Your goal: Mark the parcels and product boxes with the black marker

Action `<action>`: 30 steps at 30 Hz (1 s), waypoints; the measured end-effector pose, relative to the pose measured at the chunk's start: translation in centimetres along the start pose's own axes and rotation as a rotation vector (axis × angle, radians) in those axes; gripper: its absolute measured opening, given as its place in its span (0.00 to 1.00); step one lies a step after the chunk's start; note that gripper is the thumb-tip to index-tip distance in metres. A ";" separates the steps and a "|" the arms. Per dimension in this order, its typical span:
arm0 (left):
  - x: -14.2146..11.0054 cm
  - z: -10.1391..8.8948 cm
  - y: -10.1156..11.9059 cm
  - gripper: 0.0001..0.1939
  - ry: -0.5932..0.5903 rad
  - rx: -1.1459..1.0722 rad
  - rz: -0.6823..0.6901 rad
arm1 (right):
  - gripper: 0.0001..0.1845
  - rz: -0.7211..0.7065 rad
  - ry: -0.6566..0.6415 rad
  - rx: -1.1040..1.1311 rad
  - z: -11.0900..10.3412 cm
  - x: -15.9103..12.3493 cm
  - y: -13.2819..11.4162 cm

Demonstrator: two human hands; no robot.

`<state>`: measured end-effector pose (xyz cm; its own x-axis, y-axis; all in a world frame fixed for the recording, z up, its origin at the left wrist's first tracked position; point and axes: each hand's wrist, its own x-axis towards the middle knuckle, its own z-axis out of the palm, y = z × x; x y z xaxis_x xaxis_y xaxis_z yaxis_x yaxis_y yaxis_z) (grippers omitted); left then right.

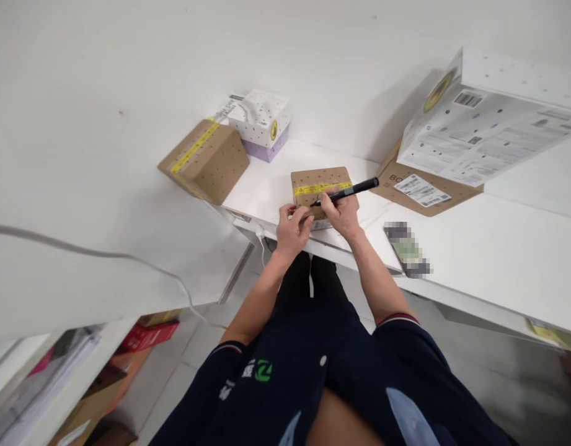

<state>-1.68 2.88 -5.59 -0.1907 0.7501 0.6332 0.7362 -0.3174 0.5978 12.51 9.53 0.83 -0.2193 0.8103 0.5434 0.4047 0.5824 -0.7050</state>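
A small brown cardboard box [304,178] with yellow tape across its top sits on the white desk, close to the front edge. My right hand [343,214] grips a black marker [359,188], its tip down at the top of the box near my left fingers. On the box's near left corner, my left hand [293,230] is closed with bent fingers, steadying it. Part of the tape and the right side of the box are hidden behind my right hand.
A larger taped cardboard box [220,161] and a white-and-purple box [261,121] stand at the left. To the right, a big white printed box [490,124] rests on a labelled brown box [387,179]. A blurred phone [407,249] lies near the desk [503,248] edge.
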 end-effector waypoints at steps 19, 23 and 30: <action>-0.1 0.2 0.1 0.17 0.018 -0.004 -0.005 | 0.24 0.602 0.423 0.422 -3.7 -3.4 2.7; -0.2 0.3 0.1 0.17 0.009 0.001 -0.018 | 0.17 0.766 0.062 -0.160 -5.9 -5.8 6.5; -0.4 0.3 0.1 0.17 -0.017 -0.013 -0.049 | 0.21 0.832 -0.381 -0.629 -4.7 -6.1 7.4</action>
<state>-1.35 2.74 -5.91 -0.2148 0.7746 0.5949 0.7177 -0.2879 0.6340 21.07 8.63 -5.54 0.1153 0.9631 -0.2433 0.9070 -0.2019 -0.3695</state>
